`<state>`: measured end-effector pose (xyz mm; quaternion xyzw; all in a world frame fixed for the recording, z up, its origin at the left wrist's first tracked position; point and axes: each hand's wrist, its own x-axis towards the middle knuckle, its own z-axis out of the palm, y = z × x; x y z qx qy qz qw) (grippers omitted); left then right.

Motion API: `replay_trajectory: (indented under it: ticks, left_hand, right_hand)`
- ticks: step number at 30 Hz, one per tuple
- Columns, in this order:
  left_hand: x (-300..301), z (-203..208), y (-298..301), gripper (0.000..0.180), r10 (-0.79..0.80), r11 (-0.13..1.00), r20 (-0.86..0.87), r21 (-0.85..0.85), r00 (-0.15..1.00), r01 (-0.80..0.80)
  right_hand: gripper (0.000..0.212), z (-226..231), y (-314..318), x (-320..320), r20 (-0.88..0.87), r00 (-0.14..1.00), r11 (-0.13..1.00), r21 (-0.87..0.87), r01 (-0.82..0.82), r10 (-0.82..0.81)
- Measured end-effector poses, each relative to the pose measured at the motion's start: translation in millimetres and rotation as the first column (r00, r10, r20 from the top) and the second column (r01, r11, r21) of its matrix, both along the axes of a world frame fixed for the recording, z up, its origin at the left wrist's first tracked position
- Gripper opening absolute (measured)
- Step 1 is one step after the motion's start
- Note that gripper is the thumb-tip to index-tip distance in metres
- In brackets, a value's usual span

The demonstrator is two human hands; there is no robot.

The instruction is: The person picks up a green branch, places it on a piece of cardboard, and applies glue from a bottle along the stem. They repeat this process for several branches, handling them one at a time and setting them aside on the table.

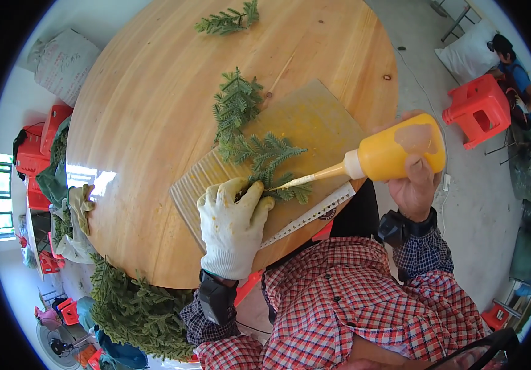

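My left hand (229,225), in a white knit glove with yellow specks, is closed on the base of a green artificial fir sprig (269,154). The sprig lies over a piece of cardboard (321,120) stained with yellow. In my bare right hand (419,190) is a yellow squeeze bottle (381,150), tipped on its side. Its long tapered nozzle points left, with the tip at the sprig's stem, just beside my gloved fingers. Another fir sprig (236,105) lies just beyond, partly over the cardboard's far edge.
A smaller sprig (228,21) lies at the far side of the round wooden table (148,123). A white measuring strip (308,217) runs along the cardboard's near edge. A work glove (81,206) hangs at the left rim, above heaped greenery (136,308). A person (515,74) sits beyond a red stool (478,110).
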<state>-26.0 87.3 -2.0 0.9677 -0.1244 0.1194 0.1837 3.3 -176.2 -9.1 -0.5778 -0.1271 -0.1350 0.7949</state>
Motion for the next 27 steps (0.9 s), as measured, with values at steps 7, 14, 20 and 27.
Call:
replay_trajectory:
  ticks: [7,14,20,27]
  left_hand:
    - [0.5,-3.8,0.6,0.025,-0.004,1.000,0.007,-0.013,1.000,0.004]
    - [0.2,-4.4,1.2,0.025,-0.007,1.000,0.028,-0.020,1.000,0.008]
    - [-0.2,-5.2,1.2,0.025,0.001,0.999,0.020,-0.038,1.000,0.000]
    - [0.4,-7.7,3.1,0.025,-0.009,0.998,0.028,-0.061,1.000,0.010]
  right_hand:
    - [0.061,4.1,15.3,-7.5,0.048,0.984,0.978,-0.105,0.178,-0.174]
    - [0.063,10.2,9.0,-16.5,-0.025,0.986,0.986,-0.009,0.167,-0.167]
    - [0.063,4.1,3.6,-22.3,-0.016,0.973,0.973,0.003,0.230,-0.230]
    - [0.062,2.5,-4.3,-29.7,-0.054,0.978,0.979,0.004,0.202,-0.201]
